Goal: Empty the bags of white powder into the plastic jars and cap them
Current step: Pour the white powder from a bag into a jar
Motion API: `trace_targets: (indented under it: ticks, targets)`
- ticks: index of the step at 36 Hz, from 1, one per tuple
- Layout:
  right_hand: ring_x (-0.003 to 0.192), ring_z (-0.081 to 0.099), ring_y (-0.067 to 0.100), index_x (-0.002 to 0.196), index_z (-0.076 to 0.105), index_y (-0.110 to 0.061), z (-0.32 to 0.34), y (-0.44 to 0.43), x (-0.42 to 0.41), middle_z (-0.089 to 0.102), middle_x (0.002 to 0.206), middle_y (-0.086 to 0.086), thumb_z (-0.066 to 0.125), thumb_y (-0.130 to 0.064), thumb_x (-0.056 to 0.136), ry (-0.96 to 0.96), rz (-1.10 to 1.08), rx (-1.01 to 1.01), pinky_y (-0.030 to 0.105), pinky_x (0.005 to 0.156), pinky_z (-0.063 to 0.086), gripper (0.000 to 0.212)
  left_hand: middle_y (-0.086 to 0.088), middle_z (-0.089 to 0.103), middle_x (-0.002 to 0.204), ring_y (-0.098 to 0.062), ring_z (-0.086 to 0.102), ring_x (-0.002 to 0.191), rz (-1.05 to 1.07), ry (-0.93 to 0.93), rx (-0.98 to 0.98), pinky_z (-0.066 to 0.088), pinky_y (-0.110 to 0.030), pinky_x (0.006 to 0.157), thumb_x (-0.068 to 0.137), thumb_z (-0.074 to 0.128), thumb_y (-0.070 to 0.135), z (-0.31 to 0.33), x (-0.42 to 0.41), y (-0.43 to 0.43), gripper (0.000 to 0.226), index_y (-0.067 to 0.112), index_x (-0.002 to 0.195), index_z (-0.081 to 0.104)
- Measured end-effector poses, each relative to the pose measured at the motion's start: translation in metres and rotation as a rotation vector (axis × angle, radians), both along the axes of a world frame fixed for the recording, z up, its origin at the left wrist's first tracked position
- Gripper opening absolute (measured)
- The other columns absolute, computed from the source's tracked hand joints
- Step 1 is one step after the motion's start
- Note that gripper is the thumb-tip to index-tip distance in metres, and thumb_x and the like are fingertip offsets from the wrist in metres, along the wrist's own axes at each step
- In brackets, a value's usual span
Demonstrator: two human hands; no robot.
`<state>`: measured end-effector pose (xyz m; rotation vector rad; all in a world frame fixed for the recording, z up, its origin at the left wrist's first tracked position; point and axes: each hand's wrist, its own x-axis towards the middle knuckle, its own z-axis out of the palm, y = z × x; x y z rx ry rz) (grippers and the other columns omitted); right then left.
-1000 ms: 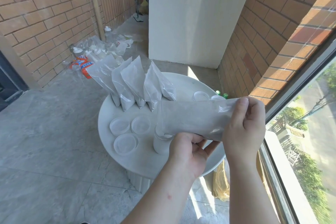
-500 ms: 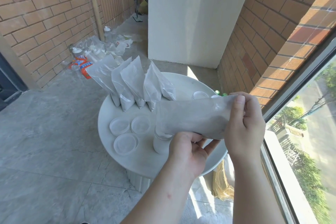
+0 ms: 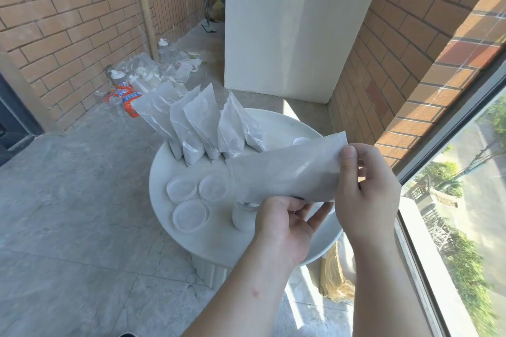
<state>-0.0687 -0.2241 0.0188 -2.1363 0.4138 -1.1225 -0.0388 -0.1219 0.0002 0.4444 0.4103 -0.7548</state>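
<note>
Pouring step in hand, by the look of it: one bag (image 3: 284, 172) lies tilted above the table (image 3: 287, 123), low end just over an open jar (image 3: 243, 216) near the table's near edge, high end raised to the right; whether its mouth sits inside the jar cannot be told. Left grip (image 3: 279, 227) grasping the bag's lower edge near the middle, fingers curled round the film; right grip (image 3: 367, 194) pinching the raised end between thumb and fingers. Next move probably calls for lifting that end higher to drain the rest, then fitting one of the lids (image 3: 190, 215) lying toward the table's left edge. Further bags (image 3: 197, 123) stand along the far-left edge.
</note>
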Motion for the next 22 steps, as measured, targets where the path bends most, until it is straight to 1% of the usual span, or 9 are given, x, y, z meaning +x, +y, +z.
trace_targets:
  ticks: [2,5,9,12,17,19,22]
  targets:
    - [0.077,0.050,0.006,0.093,0.060,-0.021,0.0008,0.0028,0.0015,0.060,0.084,-0.010,0.044,-0.030,0.104,-0.011,-0.001,-0.011,0.005,0.069,0.036,0.021,-0.019,0.073,0.106,-0.029,0.072,0.092,0.002,0.015,0.008,0.060,-0.043,0.067,0.079,0.032,-0.019,-0.0016,0.0009,-0.0003,0.053,-0.005,0.118,0.066]
    - [0.079,0.049,0.005,0.095,0.061,-0.017,0.0020,0.0054,0.0030,0.057,0.084,-0.016,0.044,-0.028,0.104,-0.034,-0.008,-0.016,0.005,0.070,0.034,0.023,-0.017,0.073,0.100,-0.029,0.073,0.091,0.016,0.023,0.012,0.060,-0.041,0.065,0.080,0.032,-0.019,-0.0016,0.0011,-0.0002,0.051,-0.004,0.115,0.066]
    - [0.079,0.049,0.007,0.095,0.061,-0.014,0.0034,0.0066,0.0029,0.057,0.085,-0.009,0.044,-0.027,0.105,-0.065,-0.020,-0.018,0.006,0.071,0.035,0.024,-0.015,0.073,0.090,-0.029,0.073,0.090,0.024,0.029,0.021,0.060,-0.040,0.063,0.080,0.031,-0.019,-0.0021,0.0010,-0.0001,0.048,-0.002,0.105,0.068]
    - [0.079,0.049,0.008,0.095,0.061,-0.014,0.0037,0.0068,0.0034,0.058,0.085,-0.007,0.044,-0.027,0.105,-0.054,-0.024,-0.024,0.006,0.070,0.034,0.024,-0.015,0.071,0.093,-0.031,0.072,0.095,0.030,0.034,0.014,0.061,-0.042,0.065,0.078,0.030,-0.019,-0.0029,0.0014,0.0001,0.049,-0.001,0.103,0.067]
    - [0.079,0.049,0.009,0.094,0.061,-0.014,0.0037,0.0073,0.0037,0.058,0.085,-0.007,0.043,-0.027,0.105,-0.069,-0.031,-0.028,0.008,0.070,0.035,0.024,-0.015,0.071,0.092,-0.030,0.073,0.090,0.031,0.031,0.011,0.061,-0.043,0.065,0.079,0.029,-0.020,-0.0030,0.0011,-0.0004,0.048,0.001,0.096,0.069]
    - [0.078,0.049,0.008,0.094,0.061,-0.014,0.0039,0.0075,0.0038,0.058,0.084,-0.007,0.044,-0.026,0.105,-0.071,-0.033,-0.031,0.007,0.070,0.034,0.024,-0.015,0.071,0.092,-0.031,0.073,0.091,0.033,0.035,0.010,0.061,-0.043,0.064,0.079,0.029,-0.020,-0.0040,0.0017,-0.0005,0.049,0.001,0.097,0.069]
    - [0.079,0.050,0.009,0.093,0.061,-0.013,0.0033,0.0077,0.0046,0.058,0.084,-0.008,0.044,-0.024,0.105,-0.064,-0.023,-0.050,0.008,0.072,0.035,0.023,-0.014,0.071,0.094,-0.030,0.072,0.094,0.028,0.039,0.017,0.061,-0.042,0.064,0.078,0.030,-0.020,-0.0056,0.0028,-0.0008,0.051,0.000,0.106,0.067]
